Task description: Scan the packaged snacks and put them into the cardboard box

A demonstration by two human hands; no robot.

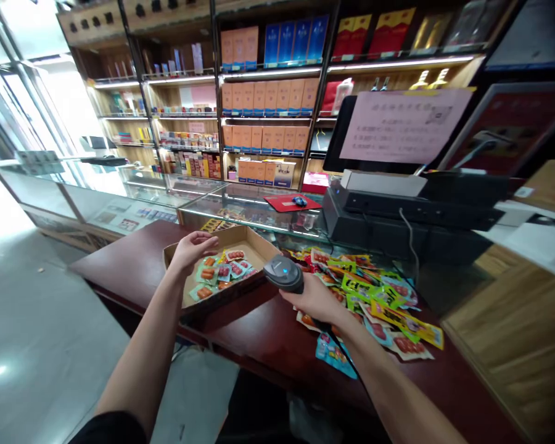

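Note:
My right hand [321, 300] is wrapped round a dark grey barcode scanner [284, 274] with a small blue light on top; its cable hangs below my wrist. My left hand [195, 250] is raised over the left side of an open cardboard box [263, 248], fingers bent and a little apart, with nothing visible in them. Inside the box lie several small clear sausage packets [224, 271]. To the right of the scanner spreads a heap of bright snack packets [370, 290], green, yellow, red and blue. One blue packet [335, 356] lies nearest the front edge.
The box and heap rest on a dark red wooden counter [134, 256]. Behind it runs a glass display case [203, 200] with a red mat [291, 202]. At right stand a monitor [337, 145] with a pink sheet, a black register unit [370, 216] and a wooden cabinet [504, 314].

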